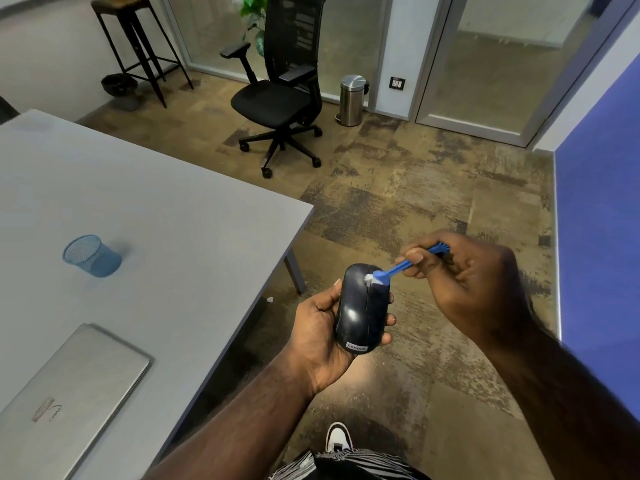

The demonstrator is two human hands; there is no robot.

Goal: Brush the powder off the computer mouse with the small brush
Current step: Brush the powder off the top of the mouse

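Observation:
A black computer mouse (pixel 360 317) with a white brand label at its near end lies in the palm of my left hand (pixel 318 334), held out over the floor to the right of the table. My right hand (pixel 474 282) grips a small blue brush (pixel 401 266) by its handle. The brush's white bristles touch the far top of the mouse, near the wheel, where a little white powder shows.
A grey table (pixel 156 209) on my left carries a blue mesh pen cup (pixel 91 256) and a closed silver laptop (pixel 65 400). Further off stand a black office chair (pixel 280 95), a steel pedal bin (pixel 351 100) and a tall stool (pixel 138 46). A blue panel (pixel 602 202) rises at right.

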